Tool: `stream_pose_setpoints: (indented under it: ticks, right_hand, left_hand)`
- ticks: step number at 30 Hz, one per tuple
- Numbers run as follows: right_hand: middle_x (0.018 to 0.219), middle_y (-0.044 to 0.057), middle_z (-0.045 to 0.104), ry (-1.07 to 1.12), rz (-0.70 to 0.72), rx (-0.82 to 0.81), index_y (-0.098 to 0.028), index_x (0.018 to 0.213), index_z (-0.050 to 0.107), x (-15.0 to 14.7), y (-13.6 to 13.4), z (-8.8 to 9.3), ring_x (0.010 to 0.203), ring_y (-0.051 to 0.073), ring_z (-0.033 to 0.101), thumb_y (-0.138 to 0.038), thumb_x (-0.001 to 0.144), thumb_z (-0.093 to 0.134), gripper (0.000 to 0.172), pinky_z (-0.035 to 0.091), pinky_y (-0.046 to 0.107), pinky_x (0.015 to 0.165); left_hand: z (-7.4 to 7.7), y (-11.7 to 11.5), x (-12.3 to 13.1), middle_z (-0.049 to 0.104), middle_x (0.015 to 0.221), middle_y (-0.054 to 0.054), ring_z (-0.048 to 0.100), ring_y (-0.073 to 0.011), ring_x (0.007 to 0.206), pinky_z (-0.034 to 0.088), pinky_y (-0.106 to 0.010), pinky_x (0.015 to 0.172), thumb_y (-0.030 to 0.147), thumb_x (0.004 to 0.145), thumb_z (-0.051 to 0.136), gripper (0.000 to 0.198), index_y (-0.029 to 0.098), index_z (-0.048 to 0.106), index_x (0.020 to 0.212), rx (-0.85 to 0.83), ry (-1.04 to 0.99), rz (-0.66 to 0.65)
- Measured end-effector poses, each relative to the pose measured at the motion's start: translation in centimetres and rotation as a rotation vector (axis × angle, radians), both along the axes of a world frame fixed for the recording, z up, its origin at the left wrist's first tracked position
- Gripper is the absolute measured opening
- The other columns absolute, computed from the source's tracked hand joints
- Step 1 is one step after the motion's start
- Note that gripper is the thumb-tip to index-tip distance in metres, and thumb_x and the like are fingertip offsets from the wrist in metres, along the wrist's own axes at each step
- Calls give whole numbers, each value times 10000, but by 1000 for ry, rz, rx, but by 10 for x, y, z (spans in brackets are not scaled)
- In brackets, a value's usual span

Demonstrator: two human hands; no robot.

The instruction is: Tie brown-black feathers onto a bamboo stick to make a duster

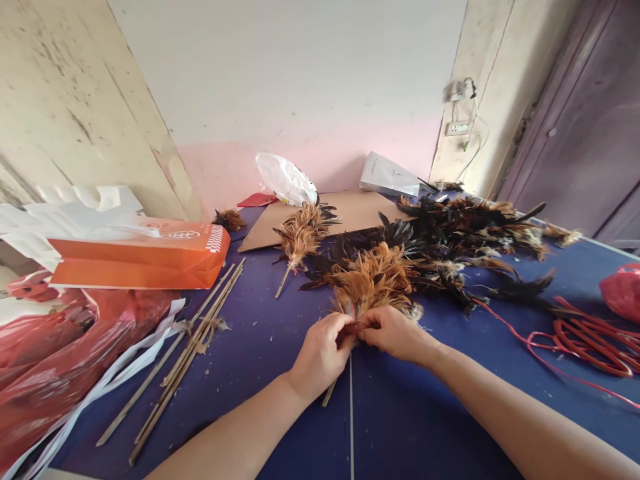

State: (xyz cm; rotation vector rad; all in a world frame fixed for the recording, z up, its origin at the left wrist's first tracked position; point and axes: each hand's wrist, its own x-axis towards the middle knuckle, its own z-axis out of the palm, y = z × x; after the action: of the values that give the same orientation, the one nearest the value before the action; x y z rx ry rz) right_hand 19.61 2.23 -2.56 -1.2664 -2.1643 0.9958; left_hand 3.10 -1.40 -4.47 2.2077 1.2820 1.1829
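A feather duster (375, 277) with brown and black feathers lies in front of me on the blue table. At its base, my left hand (325, 350) is closed around the thin stick (329, 395), whose end sticks out below. The fingers of my right hand (393, 332) are pinched together right beside the left fingertips, at the feather base. A bit of red shows just above the fingertips; what the right fingers pinch is hidden. Beyond lies a smaller feather duster (303, 237) with a short stick and red tie.
Loose dark feathers (450, 227) are piled at right, behind red cord (590, 337) and a pink bundle (623, 293). Several thin sticks (185, 367) lie at left, near an orange bag (140, 257) and red plastic (85, 360). Cardboard (270, 223), a clear bag (285, 177) and a white box (387, 175) stand behind.
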Motion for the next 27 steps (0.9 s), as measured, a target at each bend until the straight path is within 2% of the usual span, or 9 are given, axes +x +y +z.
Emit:
stream_pose_setpoints:
  ticks: [3,11,16,21,27]
  right_hand:
    - [496,-43,510,-2,18,1,-162,585,564,0,1,0,477,86,437,-242,684,506,140,295,199,461]
    - [480,-46,501,-5,2,9,-163,582,556,0,1,0,483,91,442,-237,683,515,132,308,205,479]
    - [529,-40,514,6,12,61,-162,591,568,0,2,-2,522,91,442,-226,688,508,131,311,198,491]
    - [556,-43,503,-2,8,121,-162,587,566,-1,-2,0,536,87,417,-228,696,511,138,302,193,492]
    - [553,-44,493,13,29,153,-162,609,576,-3,-6,-1,531,85,397,-206,715,495,140,296,186,487]
  left_hand:
    - [1,0,0,623,803,-54,575,-168,737,438,-269,693,119,782,490,180,192,628,870,25,51,7]
    - [6,-3,1,619,777,-50,580,-169,739,441,-264,687,157,787,520,158,199,672,797,-24,14,22]
    - [7,0,-1,616,780,-43,584,-172,750,447,-275,708,155,753,554,124,191,672,761,-134,-45,39]
    - [6,4,-7,628,807,-38,590,-175,786,454,-294,764,162,744,547,124,192,666,760,-269,-113,-1]
    - [9,4,-8,606,792,-38,578,-183,784,444,-298,749,113,735,505,139,190,620,729,-247,-31,11]
